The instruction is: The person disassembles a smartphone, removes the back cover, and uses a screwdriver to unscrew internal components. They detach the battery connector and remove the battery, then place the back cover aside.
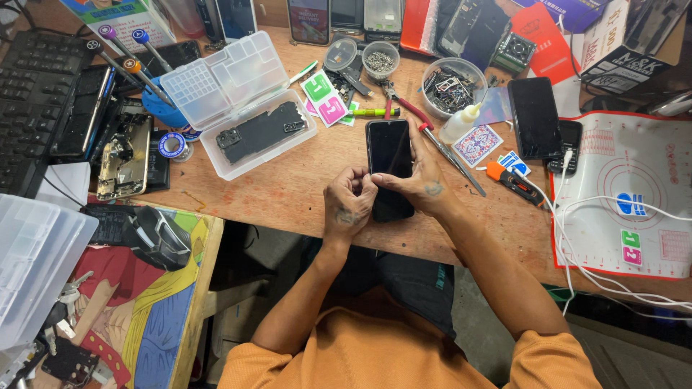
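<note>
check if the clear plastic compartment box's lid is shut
No, the clear plastic compartment box lies open, its lid flipped back on the wooden table.

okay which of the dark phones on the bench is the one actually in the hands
The black phone at the front middle, gripped by the left hand and right hand. The other black phone lies untouched to its right.

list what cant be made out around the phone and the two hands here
- Head view: lower left edge of the black slab phone, covered by the left hand.
- Right hand: its palm side and fingertip grip, hidden by the hand's own back.
- Contents of the small round clear tub: too small to tell.
- White silicone mat: cut off by the right edge.
</note>
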